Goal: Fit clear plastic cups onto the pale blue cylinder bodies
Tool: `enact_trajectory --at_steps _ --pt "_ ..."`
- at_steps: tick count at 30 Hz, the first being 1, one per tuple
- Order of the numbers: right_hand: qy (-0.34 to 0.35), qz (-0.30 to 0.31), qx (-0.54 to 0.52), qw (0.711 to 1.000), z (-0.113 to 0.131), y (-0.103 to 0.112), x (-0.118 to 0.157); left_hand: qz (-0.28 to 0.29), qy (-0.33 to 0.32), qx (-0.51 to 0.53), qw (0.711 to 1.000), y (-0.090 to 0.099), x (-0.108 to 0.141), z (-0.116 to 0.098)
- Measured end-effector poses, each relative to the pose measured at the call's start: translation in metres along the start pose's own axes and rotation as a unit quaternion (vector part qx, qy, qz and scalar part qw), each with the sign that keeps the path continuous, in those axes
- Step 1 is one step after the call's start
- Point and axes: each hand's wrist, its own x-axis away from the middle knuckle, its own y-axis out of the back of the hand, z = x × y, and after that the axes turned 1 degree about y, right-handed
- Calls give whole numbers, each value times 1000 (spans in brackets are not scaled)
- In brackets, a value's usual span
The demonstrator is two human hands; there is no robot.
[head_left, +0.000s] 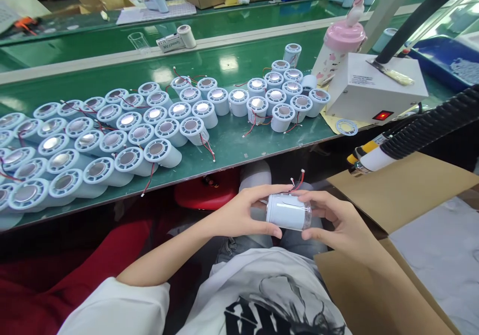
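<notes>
Above my lap, both hands hold a light-blue cylindrical housing [286,212] lying on its side. Its left end is in the grip of my left hand [243,213], thumb below and fingers over the top. My right hand [339,220] closes around the other end, where a clear plastic sleeve [307,215] shows. Thin red and dark wires with small white connectors [301,175] stick up behind the housing. Many similar housings [157,150] stand in rows on the green bench in front of me, several with wires hanging out.
A white box with a lit red switch [377,93] stands at the bench's right, beside a pink-lidded bottle [340,41]. A black ribbed hose [430,125] reaches in above an open cardboard carton [407,175]. A clear cup [139,42] and small carton [169,43] sit farther back.
</notes>
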Motion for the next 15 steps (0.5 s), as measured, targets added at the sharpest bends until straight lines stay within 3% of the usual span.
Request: enact_trajectory --at_steps 15 --pt "-108 26 -174 978 -1 -2 1 23 -73 -85 993 2 1 -1"
